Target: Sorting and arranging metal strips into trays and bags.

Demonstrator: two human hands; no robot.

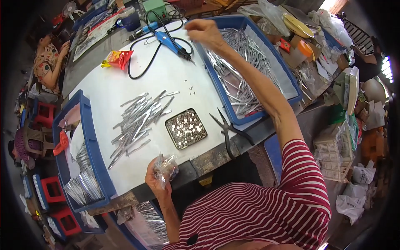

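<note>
My left hand (159, 181) is closed round a crumpled clear plastic bag (165, 167), at the table's near edge. Stretched far across the table, my right hand (205, 34) is over the far left corner of a blue tray (204, 54). Its fingers are curled together; whether anything is between them is hidden. Just left of that hand lies a blue corded hand tool (168, 43) with a thin pointed tip. A square tin (186, 129) full of small shiny metal pieces sits between a pile of silver metal strips (139, 118) and black-handled pliers (227, 129).
Many metal strips (246, 58) fill the right tray; a second blue tray (89, 137) with strips stands left. A red-and-yellow packet (117, 59) and a green box (155, 9) lie farther back. Another person (49, 62) sits at far left. Clutter crowds the right side.
</note>
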